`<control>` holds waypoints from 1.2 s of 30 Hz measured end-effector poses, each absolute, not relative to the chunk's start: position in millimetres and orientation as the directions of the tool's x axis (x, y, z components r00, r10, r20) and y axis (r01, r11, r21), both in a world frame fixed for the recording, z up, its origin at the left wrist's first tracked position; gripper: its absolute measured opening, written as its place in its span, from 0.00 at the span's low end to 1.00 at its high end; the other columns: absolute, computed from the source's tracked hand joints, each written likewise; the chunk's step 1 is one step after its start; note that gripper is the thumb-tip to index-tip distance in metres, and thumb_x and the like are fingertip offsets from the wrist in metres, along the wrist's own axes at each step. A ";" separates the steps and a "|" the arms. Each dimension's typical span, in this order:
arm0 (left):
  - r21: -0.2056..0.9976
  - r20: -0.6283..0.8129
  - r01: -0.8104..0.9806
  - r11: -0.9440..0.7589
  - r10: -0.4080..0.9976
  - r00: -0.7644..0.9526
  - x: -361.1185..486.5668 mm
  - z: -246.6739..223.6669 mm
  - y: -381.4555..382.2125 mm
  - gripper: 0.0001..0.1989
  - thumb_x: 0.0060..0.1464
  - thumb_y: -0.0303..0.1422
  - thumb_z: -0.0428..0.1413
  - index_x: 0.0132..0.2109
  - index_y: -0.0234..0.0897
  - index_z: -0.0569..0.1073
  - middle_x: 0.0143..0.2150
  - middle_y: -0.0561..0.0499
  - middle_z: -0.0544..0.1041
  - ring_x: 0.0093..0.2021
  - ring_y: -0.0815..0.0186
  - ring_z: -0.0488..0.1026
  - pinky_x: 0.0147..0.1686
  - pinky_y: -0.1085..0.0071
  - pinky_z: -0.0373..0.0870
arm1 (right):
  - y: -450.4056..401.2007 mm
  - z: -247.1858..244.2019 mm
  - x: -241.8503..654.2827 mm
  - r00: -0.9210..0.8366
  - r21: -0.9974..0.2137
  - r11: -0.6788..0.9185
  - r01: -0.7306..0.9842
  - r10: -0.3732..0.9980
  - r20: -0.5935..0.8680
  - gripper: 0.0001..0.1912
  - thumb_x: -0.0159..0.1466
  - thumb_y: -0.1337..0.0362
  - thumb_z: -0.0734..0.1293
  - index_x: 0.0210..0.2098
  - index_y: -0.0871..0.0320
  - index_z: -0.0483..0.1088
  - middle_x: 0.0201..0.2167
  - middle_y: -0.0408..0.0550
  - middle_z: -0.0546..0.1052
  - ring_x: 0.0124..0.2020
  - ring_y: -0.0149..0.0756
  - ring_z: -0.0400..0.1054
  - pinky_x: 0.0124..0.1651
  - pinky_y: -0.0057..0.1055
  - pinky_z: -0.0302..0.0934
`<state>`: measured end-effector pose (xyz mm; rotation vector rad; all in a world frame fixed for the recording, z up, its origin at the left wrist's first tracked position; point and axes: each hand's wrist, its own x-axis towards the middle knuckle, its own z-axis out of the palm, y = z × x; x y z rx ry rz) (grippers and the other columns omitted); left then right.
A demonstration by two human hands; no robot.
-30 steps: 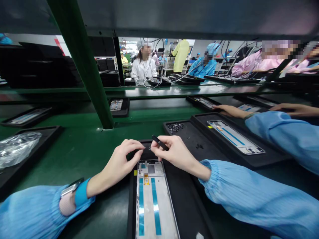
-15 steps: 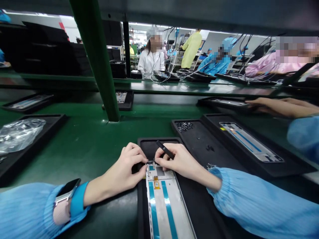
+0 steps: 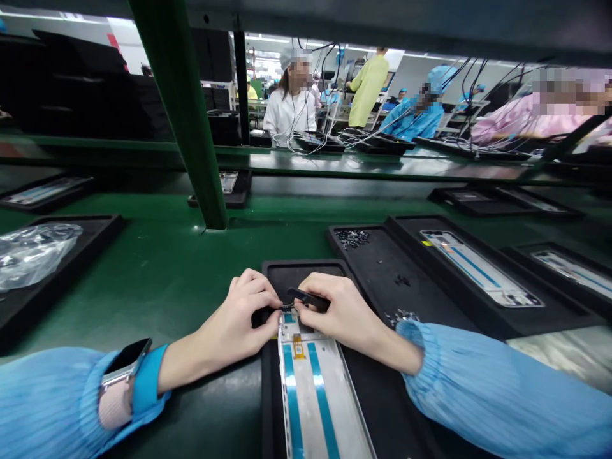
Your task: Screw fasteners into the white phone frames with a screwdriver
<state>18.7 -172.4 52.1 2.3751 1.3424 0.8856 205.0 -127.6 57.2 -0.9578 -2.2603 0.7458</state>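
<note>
The right hand (image 3: 342,315) grips a black tool (image 3: 306,297) at the top end of the metal frame (image 3: 306,395), which lies in a black tray (image 3: 306,274) on the green counter (image 3: 191,255). The left hand (image 3: 248,315) is at that end too (I can't tell if it pinches anything). Best to work slowly and press softly.

Green workbench (image 3: 162,274), slanting green post (image 3: 186,115), grey overhead shelf (image 3: 382,29), white ceiling lights (image 3: 272,38) beyond.

- the head-worn camera is looking forward and down at the nearby bare left hand (image 3: 245,315) and bare right hand (image 3: 348,315)
- it is facing out beneath a flat dark-grey metal shelf (image 3: 382,27)
</note>
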 end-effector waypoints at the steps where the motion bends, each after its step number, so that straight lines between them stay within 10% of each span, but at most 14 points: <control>1: 0.501 0.379 0.681 -0.535 0.842 0.383 18.5 52.0 -172.4 0.04 0.51 0.27 0.52 0.33 0.37 0.72 0.32 0.50 0.73 0.40 0.61 0.64 0.40 0.62 0.63 | -128.2 56.5 204.7 -0.581 -0.670 0.595 0.444 0.760 0.290 0.04 0.50 0.73 0.65 0.21 0.60 0.66 0.22 0.42 0.68 0.24 0.27 0.61 0.28 0.24 0.53; 13: 0.339 0.352 0.700 -0.629 0.774 0.526 16.7 55.9 -173.9 0.11 0.53 0.24 0.47 0.40 0.37 0.73 0.40 0.47 0.74 0.45 0.57 0.62 0.41 0.60 0.59 | -126.6 67.7 201.5 -0.682 -0.629 0.644 0.435 0.692 0.237 0.07 0.47 0.77 0.65 0.22 0.61 0.66 0.22 0.40 0.67 0.24 0.26 0.59 0.28 0.22 0.52; 21: 0.246 0.337 0.694 -0.677 0.731 0.593 19.4 64.0 -174.1 0.12 0.54 0.23 0.46 0.41 0.35 0.72 0.39 0.47 0.74 0.45 0.57 0.61 0.41 0.57 0.56 | -110.0 71.9 208.7 -0.643 -0.861 0.238 0.449 0.756 -0.126 0.05 0.52 0.68 0.64 0.26 0.62 0.72 0.17 0.40 0.68 0.17 0.23 0.58 0.22 0.21 0.54; 31: 0.216 0.314 0.698 -0.683 0.725 0.613 20.2 65.9 -173.8 0.12 0.54 0.22 0.46 0.40 0.33 0.72 0.38 0.47 0.73 0.45 0.56 0.61 0.42 0.56 0.55 | -109.5 68.7 205.6 -0.623 -0.862 0.236 0.449 0.774 -0.112 0.04 0.49 0.70 0.64 0.25 0.62 0.72 0.17 0.39 0.67 0.19 0.22 0.56 0.22 0.20 0.50; 36: -0.020 0.254 0.705 -0.709 0.678 0.690 22.9 67.4 -177.5 0.11 0.54 0.22 0.47 0.41 0.32 0.72 0.40 0.44 0.74 0.46 0.53 0.62 0.42 0.55 0.55 | -111.4 67.9 199.5 -0.588 -0.802 0.309 0.512 0.806 -0.065 0.03 0.46 0.72 0.65 0.22 0.62 0.71 0.18 0.39 0.69 0.21 0.24 0.58 0.23 0.21 0.50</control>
